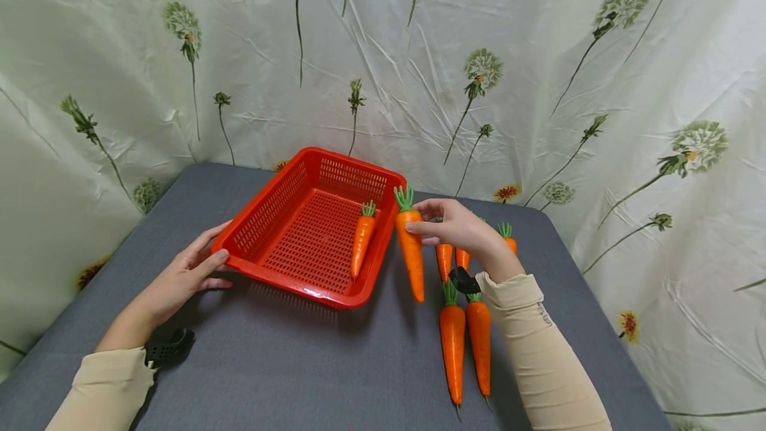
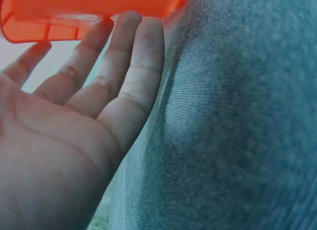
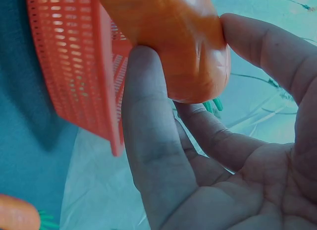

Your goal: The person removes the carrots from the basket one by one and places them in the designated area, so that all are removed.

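A red plastic basket point(image 1: 281, 291) with slotted sides sits left of centre on the grey cloth, one carrot point(image 1: 362, 245) with a green top lying inside. My left hand point(image 1: 182, 278) holds its near left corner, thumb at the rim and fingertips against the outer wall point(image 2: 148, 2). Between thumb and fingers, my right hand point(image 1: 457, 228) pinches a second carrot point(image 1: 411, 255) just outside the basket's right side, green top up and tip down. In the right wrist view, this carrot's thick end point(image 3: 193, 61) lies between thumb and fingers.
Two carrots point(image 1: 453, 351) lie side by side below my right wrist. Several more, such as one carrot point(image 1: 444, 261), lie behind them, partly hidden by my right hand and wrist. A flower-printed curtain point(image 1: 407, 72) hangs along the back edge of the grey-covered table point(image 1: 287, 378).
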`<move>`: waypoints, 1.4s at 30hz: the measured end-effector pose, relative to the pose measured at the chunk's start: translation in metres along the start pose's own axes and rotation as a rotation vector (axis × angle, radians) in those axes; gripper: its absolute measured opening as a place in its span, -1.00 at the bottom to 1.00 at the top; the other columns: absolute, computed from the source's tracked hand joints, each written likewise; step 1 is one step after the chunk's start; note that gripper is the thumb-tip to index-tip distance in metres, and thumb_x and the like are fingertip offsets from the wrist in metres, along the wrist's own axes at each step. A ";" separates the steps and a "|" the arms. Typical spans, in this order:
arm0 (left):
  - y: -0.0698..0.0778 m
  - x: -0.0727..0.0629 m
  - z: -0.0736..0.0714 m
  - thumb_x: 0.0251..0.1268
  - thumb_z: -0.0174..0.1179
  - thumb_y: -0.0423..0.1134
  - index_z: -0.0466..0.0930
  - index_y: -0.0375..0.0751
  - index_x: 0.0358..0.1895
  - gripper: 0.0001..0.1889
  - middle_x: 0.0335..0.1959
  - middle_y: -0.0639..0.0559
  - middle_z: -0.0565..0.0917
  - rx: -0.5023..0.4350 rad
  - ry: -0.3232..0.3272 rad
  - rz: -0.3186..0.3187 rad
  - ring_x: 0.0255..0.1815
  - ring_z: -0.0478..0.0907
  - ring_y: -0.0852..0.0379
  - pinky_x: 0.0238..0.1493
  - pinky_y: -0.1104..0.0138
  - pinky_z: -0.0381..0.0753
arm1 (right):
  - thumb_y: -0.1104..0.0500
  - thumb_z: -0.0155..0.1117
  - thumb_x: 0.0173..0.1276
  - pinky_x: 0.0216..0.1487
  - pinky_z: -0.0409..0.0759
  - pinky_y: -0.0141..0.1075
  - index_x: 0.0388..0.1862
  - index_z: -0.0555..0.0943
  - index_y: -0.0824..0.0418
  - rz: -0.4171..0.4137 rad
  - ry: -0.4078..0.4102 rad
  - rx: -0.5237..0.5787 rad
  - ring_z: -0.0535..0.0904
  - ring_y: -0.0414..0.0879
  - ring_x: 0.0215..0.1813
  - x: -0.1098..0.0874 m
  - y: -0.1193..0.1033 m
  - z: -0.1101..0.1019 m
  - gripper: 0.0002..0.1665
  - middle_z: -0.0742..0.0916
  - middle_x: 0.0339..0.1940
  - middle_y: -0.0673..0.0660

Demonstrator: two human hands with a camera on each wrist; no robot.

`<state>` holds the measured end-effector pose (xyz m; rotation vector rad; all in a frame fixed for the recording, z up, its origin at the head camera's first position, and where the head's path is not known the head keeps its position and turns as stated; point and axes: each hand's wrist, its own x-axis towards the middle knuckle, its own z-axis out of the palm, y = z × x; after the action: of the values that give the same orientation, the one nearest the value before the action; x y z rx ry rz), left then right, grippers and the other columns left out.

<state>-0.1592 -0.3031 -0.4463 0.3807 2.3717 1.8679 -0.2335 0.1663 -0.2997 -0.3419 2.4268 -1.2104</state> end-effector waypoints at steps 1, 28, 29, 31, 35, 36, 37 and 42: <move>0.000 0.000 0.000 0.79 -0.02 -0.17 -0.03 0.09 0.78 -0.34 0.46 -0.03 0.38 -0.001 0.000 -0.001 0.12 0.65 0.44 -0.05 0.24 0.83 | 0.03 0.38 0.57 0.25 0.76 -0.04 0.53 0.47 0.26 0.001 0.000 -0.006 0.77 -0.07 0.01 -0.002 0.003 -0.001 -0.33 0.66 0.17 0.23; 0.001 -0.001 -0.002 0.79 -0.02 -0.20 -0.02 0.10 0.78 -0.34 0.50 -0.10 0.36 -0.021 -0.005 -0.006 0.14 0.64 0.44 -0.06 0.24 0.83 | 0.02 0.35 0.61 0.31 0.73 0.01 0.61 0.31 0.41 0.071 0.037 0.040 0.67 -0.06 0.13 -0.056 0.068 -0.019 -0.18 0.59 0.28 0.34; 0.001 -0.001 -0.002 0.79 -0.03 -0.20 -0.03 0.10 0.78 -0.34 0.52 -0.19 0.33 -0.021 -0.004 -0.008 0.13 0.64 0.45 -0.06 0.24 0.83 | 0.00 0.36 0.60 0.30 0.73 0.01 0.61 0.31 0.40 0.079 0.041 0.041 0.69 -0.04 0.12 -0.058 0.070 -0.020 -0.18 0.59 0.26 0.32; 0.002 -0.001 -0.002 0.79 -0.03 -0.19 -0.04 0.10 0.78 -0.34 0.55 -0.34 0.27 -0.019 -0.006 -0.008 0.13 0.63 0.46 -0.06 0.25 0.83 | -0.01 0.36 0.60 0.28 0.74 -0.02 0.60 0.30 0.42 0.084 0.044 0.037 0.71 -0.04 0.14 -0.064 0.075 -0.021 -0.17 0.59 0.25 0.30; 0.002 -0.001 -0.001 0.79 -0.02 -0.17 -0.03 0.10 0.78 -0.34 0.53 -0.23 0.31 -0.014 -0.001 -0.015 0.13 0.64 0.46 -0.05 0.24 0.83 | 0.01 0.35 0.61 0.25 0.76 -0.03 0.60 0.29 0.46 0.079 0.050 0.040 0.73 -0.03 0.12 -0.073 0.084 -0.024 -0.17 0.60 0.24 0.32; 0.002 -0.001 -0.001 0.79 -0.02 -0.17 -0.03 0.11 0.78 -0.34 0.52 -0.16 0.33 -0.012 -0.001 -0.015 0.13 0.64 0.46 -0.05 0.24 0.83 | 0.02 0.35 0.61 0.26 0.75 -0.02 0.60 0.29 0.46 0.082 0.052 0.048 0.73 -0.04 0.13 -0.075 0.086 -0.024 -0.17 0.60 0.27 0.34; 0.002 -0.001 -0.001 0.79 -0.02 -0.17 -0.03 0.10 0.78 -0.34 0.51 -0.10 0.35 -0.012 -0.002 -0.015 0.13 0.64 0.46 -0.05 0.24 0.83 | 0.03 0.35 0.60 0.27 0.75 -0.01 0.60 0.30 0.46 0.086 0.057 0.053 0.74 -0.05 0.12 -0.077 0.089 -0.025 -0.18 0.60 0.29 0.36; 0.002 -0.001 -0.001 0.80 -0.03 -0.15 -0.03 0.11 0.78 -0.34 0.52 -0.11 0.32 -0.013 -0.005 -0.013 0.14 0.63 0.46 -0.04 0.25 0.83 | 0.03 0.35 0.60 0.18 0.77 -0.12 0.60 0.31 0.46 0.115 0.074 0.050 0.77 -0.10 0.10 -0.088 0.102 -0.028 -0.18 0.60 0.39 0.39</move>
<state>-0.1585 -0.3035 -0.4439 0.3678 2.3514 1.8742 -0.1723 0.2806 -0.3444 -0.1424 2.4368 -1.2517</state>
